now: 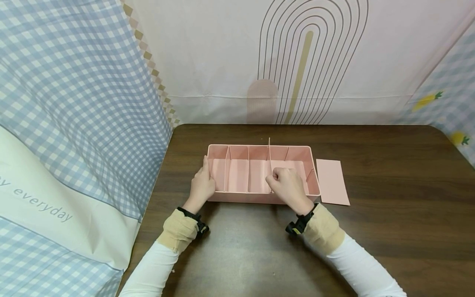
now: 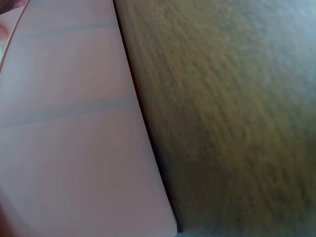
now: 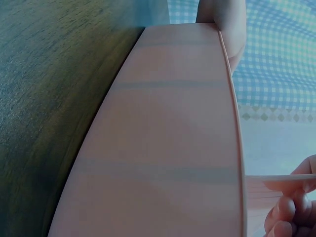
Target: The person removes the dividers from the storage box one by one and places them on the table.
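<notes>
Your two hands are on one pink box [image 1: 245, 198]: left hand [image 1: 202, 184] against its left end, index finger straight; can't tell whether it grips, its lower fingers are hidden. Right hand [image 1: 291, 185] is curled, pinching one divider [image 1: 269, 142] that sticks above the back rim. Two more dividers [image 1: 248, 169] stand to its left; four sections in all. One loose pink panel [image 1: 332, 182] lies flat, just right of the box, on one brown table [image 1: 400, 185]. Two black wrist straps [image 1: 191, 215], two white sleeves, cut off below. Left cloth [image 1: 41, 198] lettering cropped; left wrist view blurry.
</notes>
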Motion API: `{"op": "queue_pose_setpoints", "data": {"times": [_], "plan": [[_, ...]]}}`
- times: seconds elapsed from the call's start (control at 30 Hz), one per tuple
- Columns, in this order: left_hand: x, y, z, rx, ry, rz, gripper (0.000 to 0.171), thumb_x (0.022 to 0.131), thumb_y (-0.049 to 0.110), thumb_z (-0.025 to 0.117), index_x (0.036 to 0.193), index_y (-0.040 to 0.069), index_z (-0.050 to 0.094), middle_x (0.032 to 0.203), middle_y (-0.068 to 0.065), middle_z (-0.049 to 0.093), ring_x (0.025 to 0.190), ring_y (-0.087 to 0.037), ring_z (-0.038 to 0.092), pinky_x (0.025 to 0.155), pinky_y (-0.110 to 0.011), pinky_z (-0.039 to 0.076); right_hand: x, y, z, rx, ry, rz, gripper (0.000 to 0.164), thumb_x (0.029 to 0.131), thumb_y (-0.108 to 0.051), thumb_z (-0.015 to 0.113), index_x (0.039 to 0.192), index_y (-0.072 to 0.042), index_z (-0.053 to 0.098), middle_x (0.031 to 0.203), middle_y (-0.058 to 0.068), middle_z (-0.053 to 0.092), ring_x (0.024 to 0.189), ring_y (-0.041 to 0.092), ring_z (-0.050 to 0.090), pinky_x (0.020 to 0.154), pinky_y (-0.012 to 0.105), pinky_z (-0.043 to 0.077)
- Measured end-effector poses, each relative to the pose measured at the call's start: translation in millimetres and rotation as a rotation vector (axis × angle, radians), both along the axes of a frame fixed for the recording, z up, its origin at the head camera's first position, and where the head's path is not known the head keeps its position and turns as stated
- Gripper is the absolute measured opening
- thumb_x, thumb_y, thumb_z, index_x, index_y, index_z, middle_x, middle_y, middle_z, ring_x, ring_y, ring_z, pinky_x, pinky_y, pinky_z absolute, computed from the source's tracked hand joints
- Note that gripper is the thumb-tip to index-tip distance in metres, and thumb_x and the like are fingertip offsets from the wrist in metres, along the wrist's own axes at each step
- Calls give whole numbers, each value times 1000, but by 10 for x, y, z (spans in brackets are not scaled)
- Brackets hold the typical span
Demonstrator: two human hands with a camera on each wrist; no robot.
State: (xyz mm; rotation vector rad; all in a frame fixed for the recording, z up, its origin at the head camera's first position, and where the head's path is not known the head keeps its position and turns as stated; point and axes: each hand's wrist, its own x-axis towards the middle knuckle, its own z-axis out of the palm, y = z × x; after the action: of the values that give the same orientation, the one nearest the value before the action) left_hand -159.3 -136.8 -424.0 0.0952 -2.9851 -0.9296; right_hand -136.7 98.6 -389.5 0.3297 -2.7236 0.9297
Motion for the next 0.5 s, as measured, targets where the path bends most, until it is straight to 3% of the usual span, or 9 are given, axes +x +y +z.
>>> {"op": "queue_pose_setpoints", "data": {"times": [0.5], "plan": [[7, -1, 0, 1, -1, -4, 65, 81, 0, 40, 141, 0, 14, 117, -26, 52, 93, -38, 57, 79, -49, 43, 1, 18, 84, 1, 38, 18, 32, 70, -8, 48, 44, -14, 31, 43, -8, 23, 42, 8, 20, 41, 21, 15]]}}
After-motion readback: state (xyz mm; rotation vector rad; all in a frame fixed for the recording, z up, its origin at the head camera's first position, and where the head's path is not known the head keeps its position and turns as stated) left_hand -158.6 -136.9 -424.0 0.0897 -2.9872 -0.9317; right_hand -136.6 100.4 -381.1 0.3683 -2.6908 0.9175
